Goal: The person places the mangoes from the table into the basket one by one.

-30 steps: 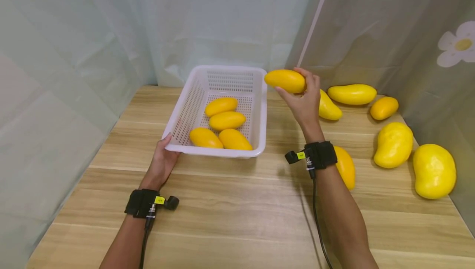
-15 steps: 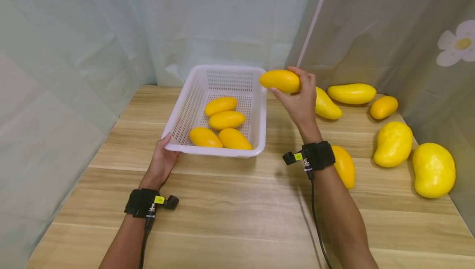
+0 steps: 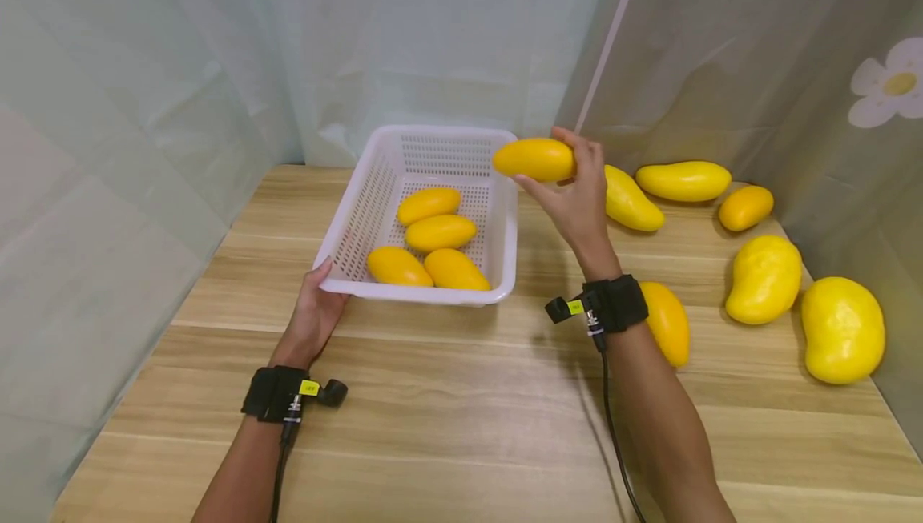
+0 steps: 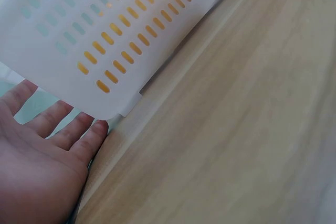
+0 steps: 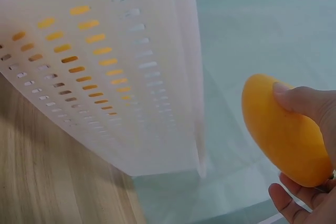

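Observation:
In the head view, a white perforated plastic basket [image 3: 508,255] stands on the table with several orange-yellow mangoes [image 3: 441,232] inside. My left hand [image 3: 317,313] holds its near left corner, thumb at the rim; the left wrist view shows the other fingers [image 4: 67,132] against the outside of the basket. My right hand [image 3: 582,207] grips a mango [image 3: 532,159] by its right end, thumb below and fingers above. This mango is level with the basket's right rim, its left tip reaching over it. The right wrist view shows the mango [image 5: 283,129] apart from the basket wall [image 5: 173,66].
More mangoes lie right of the basket: a long yellow one [image 3: 683,181], another [image 3: 630,200] behind my right hand, a small orange one [image 3: 746,208], two big ones [image 3: 764,279] and one partly hidden by my right forearm [image 3: 665,324]. Curtains [image 3: 461,34] hang behind the wooden table [image 3: 433,403].
My right hand has moved a little to the left with the mango, bringing its tip over the basket's right rim. The left hand and basket stay in place.

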### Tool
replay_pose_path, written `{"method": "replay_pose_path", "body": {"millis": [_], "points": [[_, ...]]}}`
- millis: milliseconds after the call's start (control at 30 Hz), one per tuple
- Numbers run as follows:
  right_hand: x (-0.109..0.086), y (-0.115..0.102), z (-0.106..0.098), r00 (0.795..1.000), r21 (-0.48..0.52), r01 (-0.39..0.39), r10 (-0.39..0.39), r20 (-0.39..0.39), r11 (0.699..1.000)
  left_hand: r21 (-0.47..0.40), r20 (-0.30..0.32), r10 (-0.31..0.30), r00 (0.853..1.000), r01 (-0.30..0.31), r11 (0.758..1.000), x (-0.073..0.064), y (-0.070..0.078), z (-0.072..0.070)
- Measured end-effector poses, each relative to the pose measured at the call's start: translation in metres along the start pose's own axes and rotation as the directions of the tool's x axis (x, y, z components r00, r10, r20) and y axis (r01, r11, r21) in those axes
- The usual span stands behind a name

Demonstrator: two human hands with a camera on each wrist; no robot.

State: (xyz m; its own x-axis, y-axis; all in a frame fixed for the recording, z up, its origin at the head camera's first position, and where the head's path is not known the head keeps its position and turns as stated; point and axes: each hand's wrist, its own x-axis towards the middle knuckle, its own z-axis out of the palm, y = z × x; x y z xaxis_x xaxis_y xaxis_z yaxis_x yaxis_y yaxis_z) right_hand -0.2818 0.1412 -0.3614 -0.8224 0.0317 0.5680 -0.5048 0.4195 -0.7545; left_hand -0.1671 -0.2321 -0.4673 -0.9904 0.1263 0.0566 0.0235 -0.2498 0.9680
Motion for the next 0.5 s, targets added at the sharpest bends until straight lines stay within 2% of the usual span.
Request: {"method": "replay_pose_path", "body": {"millis": [233,500], "points": [[-0.0015,-0.0019,0.003,0.999,0.001,0.043,-0.043,0.012,0.999,0.001,0.005,0.002,1.0,-0.002,1.0,0.0004,-0.0003,0.0001],[-0.0036,-0.0059,0.0071,0.998,0.044,0.031,-0.033,0.049,0.999,0.008,-0.009,-0.008,1.0,0.008,1.0,-0.0004,0.0009,0.0008]]}}
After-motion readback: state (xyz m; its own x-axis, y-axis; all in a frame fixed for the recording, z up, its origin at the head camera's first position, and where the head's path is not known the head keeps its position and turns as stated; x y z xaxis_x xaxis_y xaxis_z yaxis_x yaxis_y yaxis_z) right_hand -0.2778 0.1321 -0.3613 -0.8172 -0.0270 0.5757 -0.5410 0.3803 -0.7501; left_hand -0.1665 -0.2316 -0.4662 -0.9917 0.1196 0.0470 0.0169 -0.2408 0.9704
